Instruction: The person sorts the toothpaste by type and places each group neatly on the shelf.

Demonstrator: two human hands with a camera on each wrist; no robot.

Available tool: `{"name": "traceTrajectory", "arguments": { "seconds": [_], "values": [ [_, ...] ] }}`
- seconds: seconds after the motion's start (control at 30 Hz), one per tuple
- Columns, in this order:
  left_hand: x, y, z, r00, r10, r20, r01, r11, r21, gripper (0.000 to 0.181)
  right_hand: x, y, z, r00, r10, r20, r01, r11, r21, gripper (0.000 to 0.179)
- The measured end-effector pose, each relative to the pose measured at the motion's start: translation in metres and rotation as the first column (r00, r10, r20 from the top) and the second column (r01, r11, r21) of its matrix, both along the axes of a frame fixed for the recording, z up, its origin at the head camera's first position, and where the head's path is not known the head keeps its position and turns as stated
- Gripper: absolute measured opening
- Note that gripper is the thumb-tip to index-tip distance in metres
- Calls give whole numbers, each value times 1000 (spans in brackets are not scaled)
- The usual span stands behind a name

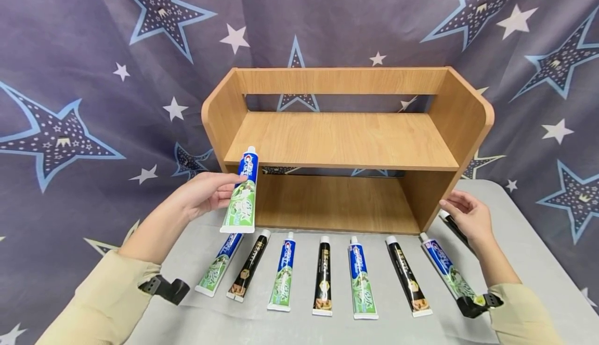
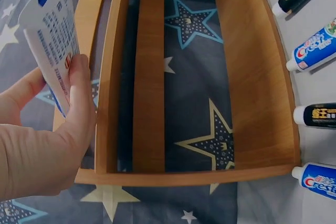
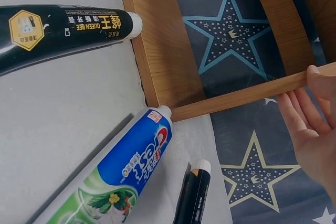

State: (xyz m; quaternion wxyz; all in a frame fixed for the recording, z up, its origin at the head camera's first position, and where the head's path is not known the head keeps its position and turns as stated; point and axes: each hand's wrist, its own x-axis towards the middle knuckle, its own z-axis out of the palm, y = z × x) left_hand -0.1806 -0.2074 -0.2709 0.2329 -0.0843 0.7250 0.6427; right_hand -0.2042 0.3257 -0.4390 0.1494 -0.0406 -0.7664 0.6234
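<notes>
My left hand (image 1: 211,191) pinches a blue-and-green Crest toothpaste tube (image 1: 242,194) between thumb and fingers. The tube is raised at the left front of a two-tier wooden shelf (image 1: 346,137), cap upward, overlapping the shelf's left side. In the left wrist view, the tube's white printed back (image 2: 52,30) faces the camera. My right hand (image 1: 470,217) grips the edge of the shelf's right side panel (image 3: 247,95), thumb on the edge and fingers along the outer face. Just below that hand lies a black tube (image 1: 455,229), partly hidden by it.
Along the grey table (image 1: 215,324), in front of the shelf, a row of Crest tubes (image 1: 283,277) alternates with black tubes (image 1: 323,277), caps toward the shelf. Both shelf tiers are bare. A star-patterned curtain (image 1: 140,75) hangs behind.
</notes>
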Motion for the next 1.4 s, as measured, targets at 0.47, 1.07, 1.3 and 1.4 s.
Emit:
{"name": "traceTrajectory", "arguments": {
  "seconds": [0.47,1.07,1.3,1.4],
  "values": [
    [-24,17,11,995,93,26,-95,992,85,28,0,-2,0,1000,27,-13,-28,999,-36,34],
    [-62,36,34,981,192,43,-194,979,56,57,0,-3,3,1000,18,-15,-18,999,36,31],
    [-80,45,44,979,174,110,-182,981,69,54,4,-4,3,1000,15,-19,-15,1000,6,31],
    [-88,49,46,975,191,110,-198,979,57,53,4,-4,3,1000,6,-15,-6,1000,23,31]
  ]
}}
